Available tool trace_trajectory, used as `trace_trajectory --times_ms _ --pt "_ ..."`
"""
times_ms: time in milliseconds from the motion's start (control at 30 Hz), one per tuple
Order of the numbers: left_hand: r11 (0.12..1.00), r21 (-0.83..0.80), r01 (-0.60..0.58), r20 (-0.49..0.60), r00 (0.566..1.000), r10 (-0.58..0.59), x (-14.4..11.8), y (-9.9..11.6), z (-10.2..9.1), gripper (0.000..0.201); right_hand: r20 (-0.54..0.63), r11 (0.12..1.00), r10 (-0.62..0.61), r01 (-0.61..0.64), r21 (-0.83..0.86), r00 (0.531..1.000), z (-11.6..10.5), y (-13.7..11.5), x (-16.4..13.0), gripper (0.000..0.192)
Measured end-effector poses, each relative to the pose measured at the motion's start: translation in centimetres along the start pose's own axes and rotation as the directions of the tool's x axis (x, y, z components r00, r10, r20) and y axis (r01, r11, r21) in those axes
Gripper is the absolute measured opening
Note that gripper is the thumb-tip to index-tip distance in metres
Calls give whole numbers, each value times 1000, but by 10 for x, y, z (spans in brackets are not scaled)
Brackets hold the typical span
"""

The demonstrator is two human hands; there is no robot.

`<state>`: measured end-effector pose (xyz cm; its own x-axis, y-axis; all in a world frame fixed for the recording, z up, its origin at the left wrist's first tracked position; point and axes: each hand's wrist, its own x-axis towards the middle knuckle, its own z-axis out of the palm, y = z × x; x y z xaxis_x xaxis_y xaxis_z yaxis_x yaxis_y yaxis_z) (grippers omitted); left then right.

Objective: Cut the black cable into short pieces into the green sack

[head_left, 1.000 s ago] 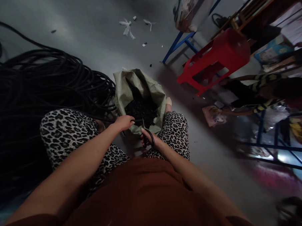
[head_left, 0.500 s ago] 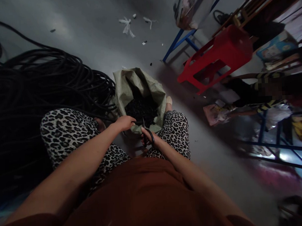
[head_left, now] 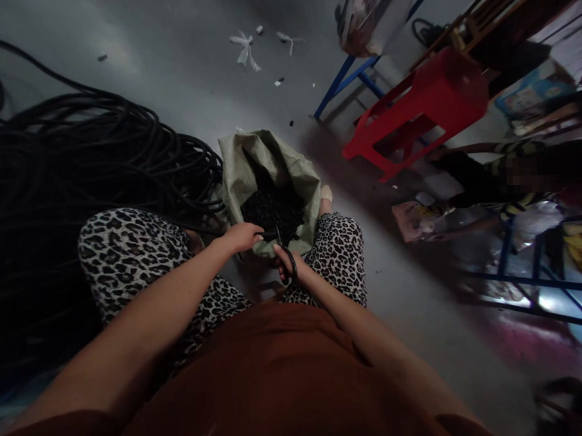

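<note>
The left hand pinches a short black tube end over the near rim of an open green sack half full of dark cut pieces, while the right hand holds black scissors just right of it. A large coil of black hose lies to the left on the floor, and a red stool stands far right.
</note>
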<state>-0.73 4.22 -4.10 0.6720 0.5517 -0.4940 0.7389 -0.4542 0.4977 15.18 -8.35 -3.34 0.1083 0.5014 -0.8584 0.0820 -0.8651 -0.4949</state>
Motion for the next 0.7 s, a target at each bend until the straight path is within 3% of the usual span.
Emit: trace_trajectory --times_ms 233,700 --pt "999 -3 48 -6 999 -48 -2 -2 -2 33 -92 1000 25 -27 -11 995 -2 -4 -1 48" --pt "991 80 107 55 992 -111 -5 1 -10 34 -50 998 41 -44 -55 998 -2 6 8 45"
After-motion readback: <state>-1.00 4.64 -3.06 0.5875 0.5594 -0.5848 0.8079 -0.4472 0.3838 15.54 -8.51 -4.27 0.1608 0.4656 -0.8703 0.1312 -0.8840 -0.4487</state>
